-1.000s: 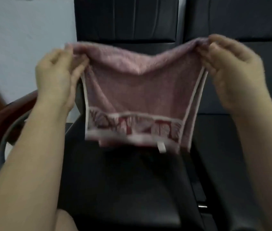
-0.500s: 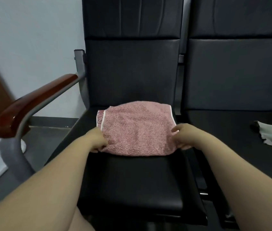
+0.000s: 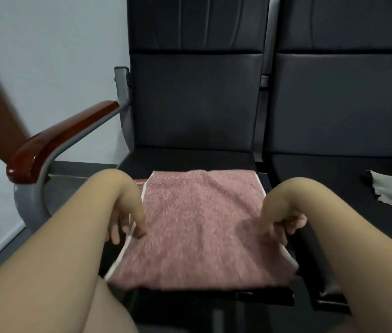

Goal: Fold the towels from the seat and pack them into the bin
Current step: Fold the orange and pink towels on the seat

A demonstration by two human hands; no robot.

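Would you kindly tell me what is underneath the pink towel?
The pink towel rests on the black seat, which shows bare behind it. The left hand and right hand hold its side edges. Anything else beneath is hidden.

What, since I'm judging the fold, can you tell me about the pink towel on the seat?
The pink towel is a fluffy, terry-looking cloth with white edging along its left and right sides and a darker red strip peeking out at its far left corner. It lies folded and flat on the dark seat, its near edge close to the seat's front. The left hand pinches its left edge and the right hand its right edge.
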